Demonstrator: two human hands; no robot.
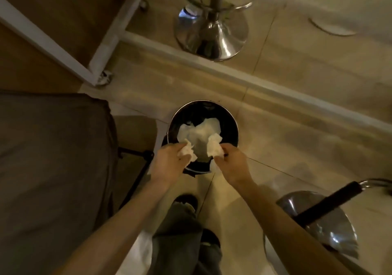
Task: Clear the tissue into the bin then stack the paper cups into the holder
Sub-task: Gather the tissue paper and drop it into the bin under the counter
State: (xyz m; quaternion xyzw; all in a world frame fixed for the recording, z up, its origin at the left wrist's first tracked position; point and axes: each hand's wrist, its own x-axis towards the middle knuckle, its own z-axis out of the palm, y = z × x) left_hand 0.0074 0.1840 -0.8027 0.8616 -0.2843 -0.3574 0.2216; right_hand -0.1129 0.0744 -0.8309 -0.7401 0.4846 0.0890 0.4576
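while both hands point(169, 160) point(231, 162) clutch tissue point(214, 147) over the bin point(234, 130) (stool base point(212, 32) beyond), nothing blocks it.

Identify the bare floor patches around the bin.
Bare tile lies right of the bin, up to the raised ledge. It is crowded left, by the brown cushion, and near the stool base.

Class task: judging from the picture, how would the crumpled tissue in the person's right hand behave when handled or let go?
The tissue wad looks creased and irregular, so probably soft and floppy. The right hand pinches it lightly, suggesting it is very light. Released above the bin, it would likely drift, not roll.
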